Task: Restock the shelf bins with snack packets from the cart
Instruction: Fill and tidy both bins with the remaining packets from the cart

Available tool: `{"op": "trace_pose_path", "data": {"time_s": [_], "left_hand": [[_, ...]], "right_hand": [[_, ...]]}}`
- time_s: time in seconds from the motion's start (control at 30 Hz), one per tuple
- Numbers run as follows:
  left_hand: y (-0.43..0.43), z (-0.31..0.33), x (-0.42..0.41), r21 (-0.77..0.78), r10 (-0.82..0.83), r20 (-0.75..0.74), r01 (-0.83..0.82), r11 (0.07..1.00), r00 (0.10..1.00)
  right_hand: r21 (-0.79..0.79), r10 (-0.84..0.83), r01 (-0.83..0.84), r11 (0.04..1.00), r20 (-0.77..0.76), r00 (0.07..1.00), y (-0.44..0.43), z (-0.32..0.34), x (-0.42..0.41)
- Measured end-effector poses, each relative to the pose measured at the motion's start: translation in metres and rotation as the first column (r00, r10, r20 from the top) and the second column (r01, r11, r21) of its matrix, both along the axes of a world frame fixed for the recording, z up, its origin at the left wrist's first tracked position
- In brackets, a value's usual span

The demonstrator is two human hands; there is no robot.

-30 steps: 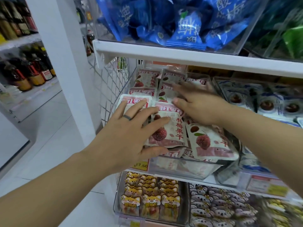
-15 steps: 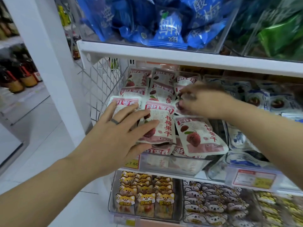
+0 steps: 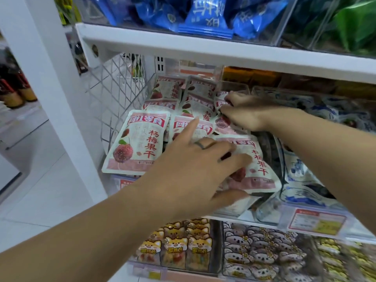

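Several pink-and-white snack packets (image 3: 140, 143) with a red berry picture lie stacked in a clear shelf bin (image 3: 122, 181) on the middle shelf. My left hand (image 3: 195, 169) lies with spread, fairly straight fingers on the front right packet (image 3: 260, 167), its thumb at that packet's lower edge. Further back on the bin's right side, my right hand (image 3: 244, 112) curls its fingertips round the edge of another pink packet (image 3: 221, 123). No cart is in view.
A bin of blue packets (image 3: 203, 15) and green packets (image 3: 354, 23) sit on the shelf above. White-and-blue packets (image 3: 305, 180) fill the bin to the right, behind a price tag (image 3: 317, 222). Fox-face packets (image 3: 177, 247) and koala packets (image 3: 260, 253) lie below. A wire mesh panel (image 3: 114, 94) closes the shelf's left end.
My left hand slid right, off the front left packets and onto the front right one. My right hand's fingers curled in on a packet at the back right.
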State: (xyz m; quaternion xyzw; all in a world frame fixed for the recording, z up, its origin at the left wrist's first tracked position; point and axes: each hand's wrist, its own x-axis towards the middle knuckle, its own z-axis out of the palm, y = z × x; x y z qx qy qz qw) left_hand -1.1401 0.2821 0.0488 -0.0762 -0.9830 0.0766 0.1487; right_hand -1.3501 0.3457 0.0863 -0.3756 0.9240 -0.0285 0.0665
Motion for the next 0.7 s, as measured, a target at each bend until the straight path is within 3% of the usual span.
{"op": "trace_pose_path", "data": {"time_s": [0.23, 0.33, 0.43, 0.6, 0.7], "left_hand": [[-0.007, -0.009, 0.000, -0.036, -0.021, -0.017, 0.020, 0.999, 1.000], [-0.008, -0.009, -0.001, -0.024, -0.022, -0.026, 0.021, 0.999, 0.999], [-0.003, -0.009, 0.000, -0.018, -0.009, -0.048, 0.008, 1.000, 0.999], [0.001, -0.014, 0.009, -0.033, -0.009, -0.081, 0.007, 0.999, 0.997], [-0.002, -0.020, 0.011, -0.077, -0.015, -0.095, 0.008, 0.997, 0.995]], "right_hand": [[0.147, -0.051, 0.051, 0.988, -0.003, 0.999, -0.008, 0.000, -0.008], [0.166, -0.030, 0.050, 0.985, -0.123, 0.992, -0.011, -0.005, -0.004], [0.080, 0.038, -0.021, 0.997, -0.219, 0.975, 0.003, 0.000, 0.009], [-0.082, 0.210, -0.216, 0.973, -0.068, 0.975, 0.065, 0.011, 0.066], [0.122, 0.270, -0.259, 0.958, -0.089, 0.959, 0.080, 0.005, 0.082]]}}
